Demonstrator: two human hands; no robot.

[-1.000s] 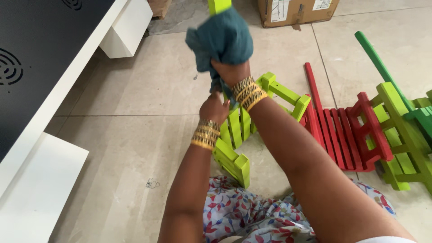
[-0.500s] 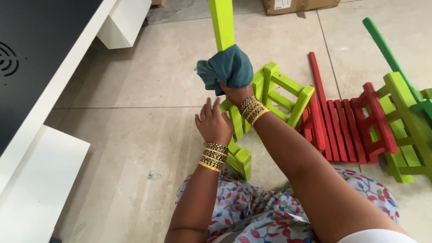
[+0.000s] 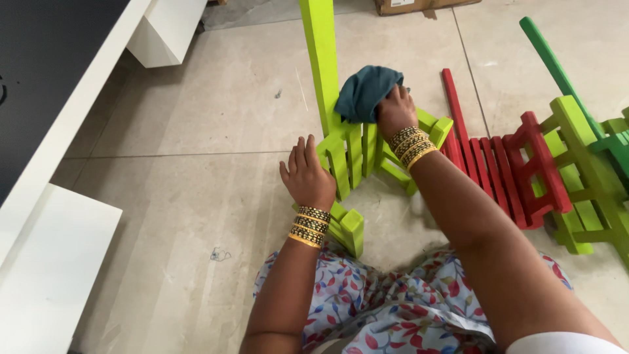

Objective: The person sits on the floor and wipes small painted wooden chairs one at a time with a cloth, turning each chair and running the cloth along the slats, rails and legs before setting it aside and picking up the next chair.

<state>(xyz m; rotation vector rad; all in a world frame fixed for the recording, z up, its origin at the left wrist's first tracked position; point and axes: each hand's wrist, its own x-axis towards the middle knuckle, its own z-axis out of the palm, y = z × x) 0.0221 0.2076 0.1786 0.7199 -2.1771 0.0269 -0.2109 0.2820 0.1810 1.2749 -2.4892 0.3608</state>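
Since a second ago the right hand (image 3: 395,111) has come down from high in the air. Nearest, the left hand (image 3: 306,177) rests flat on the lime-green slatted chair (image 3: 357,157), fingers (image 3: 303,152) pressed together and straight. Beyond it the right hand's fingers, mostly hidden, bunch a dark teal cloth (image 3: 364,92) against the chair's upright post. The chair lies on the tiled floor (image 3: 196,131), just beside a red slatted chair (image 3: 504,164).

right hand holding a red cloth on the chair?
No: the right hand presses a dark teal cloth against the lime-green chair, while the left hand steadies the slats.
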